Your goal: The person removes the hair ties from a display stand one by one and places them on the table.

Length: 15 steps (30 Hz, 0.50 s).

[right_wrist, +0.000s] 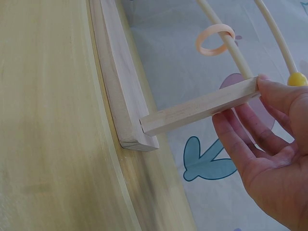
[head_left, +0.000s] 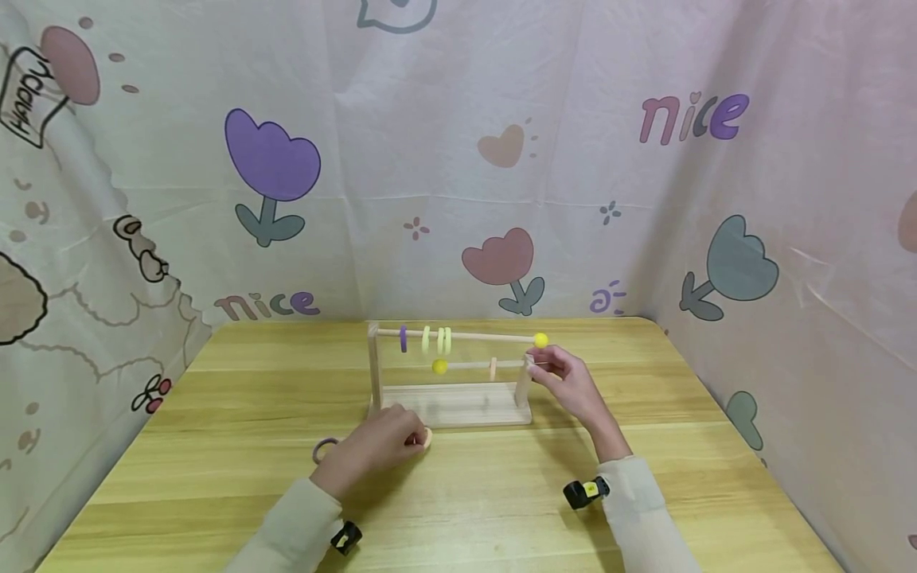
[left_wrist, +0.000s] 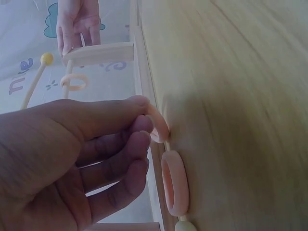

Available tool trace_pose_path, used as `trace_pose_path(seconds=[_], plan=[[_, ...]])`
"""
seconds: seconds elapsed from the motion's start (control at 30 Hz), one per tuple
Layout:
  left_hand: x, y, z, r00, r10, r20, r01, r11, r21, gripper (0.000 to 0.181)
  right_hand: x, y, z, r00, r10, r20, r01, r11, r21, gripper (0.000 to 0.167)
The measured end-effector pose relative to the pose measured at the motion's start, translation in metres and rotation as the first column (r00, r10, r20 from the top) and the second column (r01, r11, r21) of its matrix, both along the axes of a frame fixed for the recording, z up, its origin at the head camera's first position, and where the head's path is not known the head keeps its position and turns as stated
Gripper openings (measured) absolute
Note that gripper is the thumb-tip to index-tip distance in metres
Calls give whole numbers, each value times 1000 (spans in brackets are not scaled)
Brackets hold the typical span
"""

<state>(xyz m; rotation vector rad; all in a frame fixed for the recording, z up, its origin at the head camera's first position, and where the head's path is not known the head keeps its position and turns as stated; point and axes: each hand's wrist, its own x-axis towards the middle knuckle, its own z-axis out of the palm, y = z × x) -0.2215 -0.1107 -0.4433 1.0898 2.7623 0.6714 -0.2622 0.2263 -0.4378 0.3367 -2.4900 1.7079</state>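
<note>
A wooden rack has two dowels tipped with yellow balls. The upper dowel carries a purple ring and several pale yellow rings; on the lower one hangs a peach ring, also visible in the right wrist view. My right hand grips the top of the short post between thumb and fingers. In front of the base, my left hand pinches a peach ring near the tabletop. Another peach ring stands beside it, against the base.
A purple ring lies on the wooden table, left of my left hand. Part of a pale green piece shows at the lower edge of the left wrist view. A printed curtain hangs behind and beside the table.
</note>
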Motion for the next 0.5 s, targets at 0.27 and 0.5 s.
trace_pose_path(seconds=[0.27,0.5], plan=[[1,3,0,1000,7,26,-7,1000,-10,45,0,0,0,1000,-3,-6,3,1000,13,33],[3,5,-1,1000,11,1,-11,999,-33,48,0,0,0,1000,4,-12,-4,1000,7,33]])
